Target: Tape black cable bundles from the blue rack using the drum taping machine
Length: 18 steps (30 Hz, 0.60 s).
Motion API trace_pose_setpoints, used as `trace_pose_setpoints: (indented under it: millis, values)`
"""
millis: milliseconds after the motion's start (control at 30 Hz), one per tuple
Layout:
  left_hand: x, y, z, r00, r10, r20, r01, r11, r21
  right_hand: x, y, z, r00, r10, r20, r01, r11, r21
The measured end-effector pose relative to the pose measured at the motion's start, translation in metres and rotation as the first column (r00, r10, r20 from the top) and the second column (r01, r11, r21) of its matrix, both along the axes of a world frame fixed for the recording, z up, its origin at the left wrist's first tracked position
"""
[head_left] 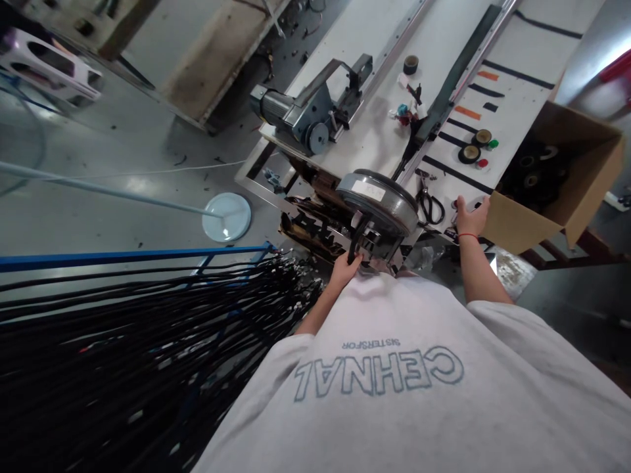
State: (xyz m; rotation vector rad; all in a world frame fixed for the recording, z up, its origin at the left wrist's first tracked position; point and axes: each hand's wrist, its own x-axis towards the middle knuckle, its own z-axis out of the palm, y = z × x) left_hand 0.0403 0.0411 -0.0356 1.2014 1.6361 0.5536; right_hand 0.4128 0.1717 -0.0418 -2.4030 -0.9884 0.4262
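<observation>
My left hand is closed around a black cable just below a round metal machine head with a white label. The lower parts of that machine partly hide the cable. On the near edge of the white table, my right hand lies with fingers apart, close to a small dark piece I cannot make out. Black-handled scissors lie just left of it. Beyond the machine head, a black wire bundle runs along the table to connectors.
A cardboard box with black rolls stands right of my right hand. Tape rolls lie on the table. A motor unit sits at its left edge. Many black cables hang from a blue rack at left.
</observation>
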Motion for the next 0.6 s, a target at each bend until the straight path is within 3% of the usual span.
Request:
trace_pose_setpoints:
  millis: [167,433,600]
  values:
    - [-0.016,-0.011,-0.013,0.984,-0.172,-0.049,0.167,0.981,-0.096,0.000,0.001,-0.001,1.000,0.005,0.019,-0.005,1.000,-0.012]
    - [-0.036,-0.057,-0.008,0.991,-0.106,-0.078,0.096,0.989,-0.117,-0.002,0.000,0.006,1.000,-0.001,0.003,0.001,0.999,-0.039]
    - [-0.037,-0.061,-0.006,0.997,-0.060,-0.052,0.053,0.992,-0.112,-0.001,0.000,0.007,1.000,-0.002,-0.001,0.002,0.999,-0.045]
